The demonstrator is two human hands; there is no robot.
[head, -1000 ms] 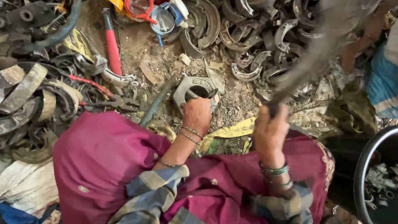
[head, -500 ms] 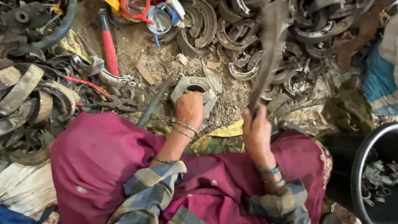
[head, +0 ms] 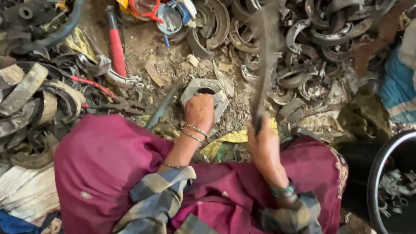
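My left hand (head: 199,111) presses down on a curved grey metal brake shoe (head: 203,88) that lies on the dirt in front of my knees. My right hand (head: 263,141) grips the handle of a long dark tool (head: 264,57), blurred by motion, raised upright above the ground just right of the shoe. Bangles sit on both wrists. My magenta garment (head: 107,166) and checked sleeves fill the lower part of the view.
Heaps of rusty curved brake shoes (head: 310,27) lie at the far right and at the left (head: 11,99). A red-handled tool (head: 115,42) lies at the top. A thin metal rod (head: 163,105) rests by my left hand. A black bucket (head: 375,192) with small metal parts stands at lower right.
My right hand has swung the long tool from tilted far right to nearly upright, closer to the brake shoe. My left hand stays on the shoe.
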